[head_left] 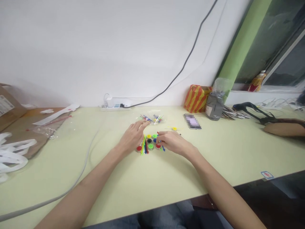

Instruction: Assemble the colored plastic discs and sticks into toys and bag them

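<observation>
A small cluster of coloured round pieces lies on the table in front of me, among them a yellow one (149, 136), a black one (149, 141), a green one (151, 146) and a red one (138, 149). Thin arrow-shaped plastic sticks (143, 145) in yellow-green, blue and red lie across the cluster's left part. My left hand (133, 135) hovers by that side, fingers stretched forward. My right hand (172, 141) bends over the right side, fingertips pinched together at a blue round piece (154, 140); whatever is between them is hidden. A blue arrow stick (163, 148) pokes out below it.
Behind the hands lies a clear bag of coloured sticks (153, 119). A yellow piece (174, 128) and a phone (192, 121) are to the right. Farther back stand a striped bag (196, 98) and a grey bag (214, 106). A grey cable (82, 173) crosses the left side.
</observation>
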A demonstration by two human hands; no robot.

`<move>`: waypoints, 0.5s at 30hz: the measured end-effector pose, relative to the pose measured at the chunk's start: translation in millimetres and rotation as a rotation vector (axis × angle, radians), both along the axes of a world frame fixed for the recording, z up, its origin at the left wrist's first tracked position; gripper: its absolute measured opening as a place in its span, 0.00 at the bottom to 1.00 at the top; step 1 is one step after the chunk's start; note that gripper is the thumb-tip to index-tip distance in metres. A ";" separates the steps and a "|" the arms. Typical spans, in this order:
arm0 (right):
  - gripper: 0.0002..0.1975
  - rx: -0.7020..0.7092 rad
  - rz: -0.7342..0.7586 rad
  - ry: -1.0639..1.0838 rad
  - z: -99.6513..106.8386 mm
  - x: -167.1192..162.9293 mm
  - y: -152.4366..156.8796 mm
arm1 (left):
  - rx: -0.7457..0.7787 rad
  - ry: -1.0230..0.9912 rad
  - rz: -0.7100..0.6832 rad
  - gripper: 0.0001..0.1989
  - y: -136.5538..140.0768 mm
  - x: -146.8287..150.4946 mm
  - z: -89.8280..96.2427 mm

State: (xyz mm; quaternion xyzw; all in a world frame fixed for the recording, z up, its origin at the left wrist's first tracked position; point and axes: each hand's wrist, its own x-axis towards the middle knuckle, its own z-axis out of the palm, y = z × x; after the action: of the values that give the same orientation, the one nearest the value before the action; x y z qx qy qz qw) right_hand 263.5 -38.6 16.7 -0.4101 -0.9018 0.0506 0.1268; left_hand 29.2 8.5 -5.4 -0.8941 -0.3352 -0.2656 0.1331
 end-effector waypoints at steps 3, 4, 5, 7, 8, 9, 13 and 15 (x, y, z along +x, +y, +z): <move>0.09 -0.001 -0.008 0.012 0.8 -0.3 0.9 | 0.001 0.004 0.003 0.31 -0.2 1.2 1.2; 0.08 -0.009 -0.015 0.018 1.1 0.0 1.5 | 0.000 0.005 0.005 0.32 -0.4 1.6 1.7; 0.07 -0.019 -0.026 0.024 1.4 0.5 2.4 | 0.000 0.007 0.006 0.31 -0.8 2.1 2.3; 0.05 -0.037 -0.061 0.033 1.4 2.0 4.7 | 0.005 0.012 0.005 0.31 -1.5 3.3 3.1; 0.05 -0.045 -0.080 0.035 1.1 2.9 6.1 | 0.009 0.013 0.003 0.30 -1.8 3.9 3.3; 0.05 -0.055 -0.094 0.037 0.6 3.5 7.5 | 0.012 0.013 0.001 0.30 -2.2 4.5 3.4; 0.03 -0.098 -0.107 0.053 -3.6 3.2 12.6 | 0.021 0.012 -0.005 0.31 -4.4 5.7 3.6; 0.02 -0.110 -0.096 0.065 -6.5 1.8 14.8 | 0.033 0.013 0.002 0.31 -6.2 5.4 4.1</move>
State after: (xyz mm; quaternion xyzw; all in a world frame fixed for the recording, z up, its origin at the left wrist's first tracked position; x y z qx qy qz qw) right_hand 265.3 -23.8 10.2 -0.4572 -0.8724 0.1073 0.1356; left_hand 34.5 2.4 -1.3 -0.8931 -0.3309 -0.2652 0.1502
